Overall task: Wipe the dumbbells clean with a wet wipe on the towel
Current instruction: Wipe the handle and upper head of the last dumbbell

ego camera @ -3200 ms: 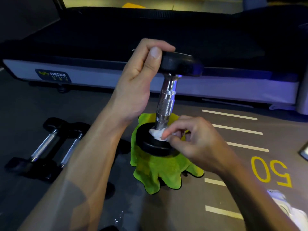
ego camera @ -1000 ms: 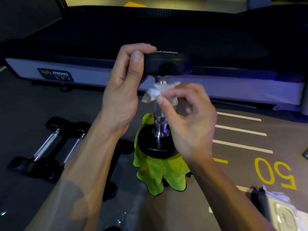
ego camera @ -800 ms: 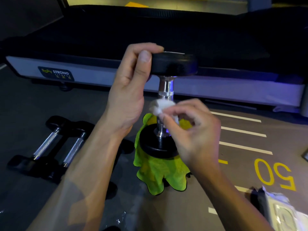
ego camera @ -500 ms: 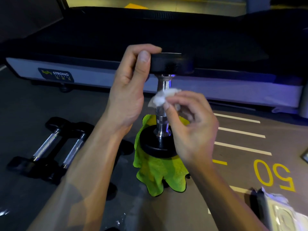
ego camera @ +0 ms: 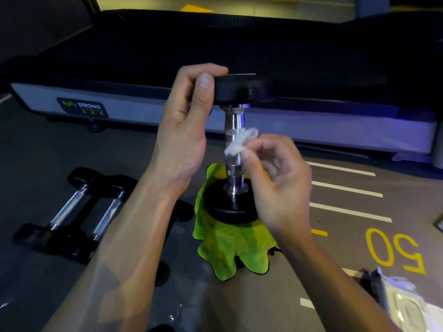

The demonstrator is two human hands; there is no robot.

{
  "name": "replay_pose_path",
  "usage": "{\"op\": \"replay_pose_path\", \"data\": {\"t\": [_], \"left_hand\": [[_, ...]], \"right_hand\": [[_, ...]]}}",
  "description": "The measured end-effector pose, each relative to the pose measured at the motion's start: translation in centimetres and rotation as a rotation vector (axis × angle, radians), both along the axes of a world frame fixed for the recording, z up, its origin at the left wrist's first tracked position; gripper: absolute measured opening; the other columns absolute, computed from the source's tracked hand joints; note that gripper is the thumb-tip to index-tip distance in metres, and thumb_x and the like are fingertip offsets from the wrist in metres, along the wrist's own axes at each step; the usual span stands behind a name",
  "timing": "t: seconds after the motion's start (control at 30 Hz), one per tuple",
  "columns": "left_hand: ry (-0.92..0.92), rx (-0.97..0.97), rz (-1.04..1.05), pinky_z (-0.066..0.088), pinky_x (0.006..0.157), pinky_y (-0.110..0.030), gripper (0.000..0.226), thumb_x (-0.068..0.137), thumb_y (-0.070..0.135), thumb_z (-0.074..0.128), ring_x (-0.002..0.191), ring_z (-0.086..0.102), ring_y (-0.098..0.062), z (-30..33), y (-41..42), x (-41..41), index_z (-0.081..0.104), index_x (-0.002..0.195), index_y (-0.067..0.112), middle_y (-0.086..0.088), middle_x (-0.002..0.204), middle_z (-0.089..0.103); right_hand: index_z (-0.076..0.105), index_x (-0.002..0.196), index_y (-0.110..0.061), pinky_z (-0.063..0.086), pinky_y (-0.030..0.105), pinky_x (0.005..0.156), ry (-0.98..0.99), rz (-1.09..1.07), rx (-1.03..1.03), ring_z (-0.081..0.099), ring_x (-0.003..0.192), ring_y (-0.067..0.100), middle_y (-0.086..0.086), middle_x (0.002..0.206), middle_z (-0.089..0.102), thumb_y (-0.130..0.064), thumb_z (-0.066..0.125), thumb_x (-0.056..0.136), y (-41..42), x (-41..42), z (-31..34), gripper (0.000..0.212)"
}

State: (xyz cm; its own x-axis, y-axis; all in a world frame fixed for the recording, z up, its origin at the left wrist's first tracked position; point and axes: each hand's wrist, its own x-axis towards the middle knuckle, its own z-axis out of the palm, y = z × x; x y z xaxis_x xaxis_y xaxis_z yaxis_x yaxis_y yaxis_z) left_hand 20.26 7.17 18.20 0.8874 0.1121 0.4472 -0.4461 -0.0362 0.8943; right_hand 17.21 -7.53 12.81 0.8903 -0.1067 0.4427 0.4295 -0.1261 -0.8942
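A black dumbbell (ego camera: 233, 127) with a chrome knurled handle stands upright, its lower head resting on a lime-green towel (ego camera: 227, 250) spread on the floor. My left hand (ego camera: 184, 130) grips the upper black head from the left side, thumb on its rim. My right hand (ego camera: 275, 185) pinches a crumpled white wet wipe (ego camera: 238, 143) and presses it against the middle of the chrome handle.
Two more black dumbbells (ego camera: 79, 212) lie side by side on the floor at the left. A treadmill (ego camera: 215, 68) runs across the back. A wet wipe pack (ego camera: 405, 305) lies at the lower right, near white floor lines and a yellow "50".
My right hand has rubbed the wipe up and down the chrome handle: from the lower head up to the top, then down, now at mid-handle. My left hand kept hold of the upper head.
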Motion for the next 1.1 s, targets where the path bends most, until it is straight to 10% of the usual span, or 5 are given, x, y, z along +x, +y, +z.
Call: {"op": "replay_pose_path", "data": {"t": [0.27, 0.6, 0.73, 0.9, 1.1], "left_hand": [[-0.034, 0.013, -0.034, 0.048, 0.095, -0.032, 0.02, 0.113, 0.022, 0.042, 0.102, 0.058, -0.01, 0.4, -0.6, 0.1, 0.061, 0.115, 0.023, 0.004, 0.11, 0.063], [0.004, -0.025, -0.109, 0.05, 0.088, -0.04, 0.021, 0.111, 0.025, 0.042, 0.096, 0.06, -0.017, 0.5, 0.1, 0.0, 0.062, 0.114, 0.022, -0.004, 0.104, 0.064], [-0.038, 0.004, -0.157, 0.052, 0.076, -0.036, 0.021, 0.111, 0.021, 0.041, 0.091, 0.062, -0.019, 0.8, -0.8, -0.5, 0.061, 0.115, 0.017, -0.012, 0.108, 0.064], [-0.07, 0.093, -0.084, 0.05, 0.096, -0.036, 0.019, 0.111, 0.023, 0.046, 0.107, 0.063, -0.019, 0.6, -1.5, 0.0, 0.064, 0.115, 0.024, -0.01, 0.116, 0.066], [-0.039, 0.113, -0.018, 0.043, 0.091, -0.021, 0.018, 0.112, 0.021, 0.049, 0.1, 0.057, -0.001, 0.9, -1.3, 0.3, 0.065, 0.117, 0.019, 0.003, 0.112, 0.064]], "right_hand": [[0.072, 0.094, -0.006, 0.057, 0.023, 0.075, 0.208, 0.018, 0.692, 0.068, 0.08, 0.014, 0.006, 0.085, 0.074, 0.004, 0.072, 0.092, 2.6, 1.7, 4.0, 0.009], [0.066, 0.103, -0.004, 0.058, 0.04, 0.091, 0.493, 0.409, 0.84, 0.072, 0.089, 0.027, 0.013, 0.095, 0.076, -0.007, 0.059, 0.088, 1.8, 5.1, 3.5, 0.017], [0.06, 0.13, 0.012, 0.062, 0.033, 0.072, 0.582, 0.372, 0.81, 0.072, 0.084, 0.029, 0.024, 0.106, 0.072, -0.015, 0.058, 0.088, 2.1, 5.1, 3.5, 0.051], [0.064, 0.107, -0.005, 0.054, 0.033, 0.077, 0.295, 0.173, 0.817, 0.064, 0.08, 0.019, 0.012, 0.095, 0.067, 0.0, 0.056, 0.102, 1.1, 2.9, 2.8, 0.01], [0.077, 0.095, -0.014, 0.054, 0.025, 0.088, -0.007, -0.124, 0.172, 0.064, 0.098, 0.003, 0.01, 0.113, 0.056, -0.009, 0.075, 0.093, 1.3, 1.4, 3.3, 0.006]]}}
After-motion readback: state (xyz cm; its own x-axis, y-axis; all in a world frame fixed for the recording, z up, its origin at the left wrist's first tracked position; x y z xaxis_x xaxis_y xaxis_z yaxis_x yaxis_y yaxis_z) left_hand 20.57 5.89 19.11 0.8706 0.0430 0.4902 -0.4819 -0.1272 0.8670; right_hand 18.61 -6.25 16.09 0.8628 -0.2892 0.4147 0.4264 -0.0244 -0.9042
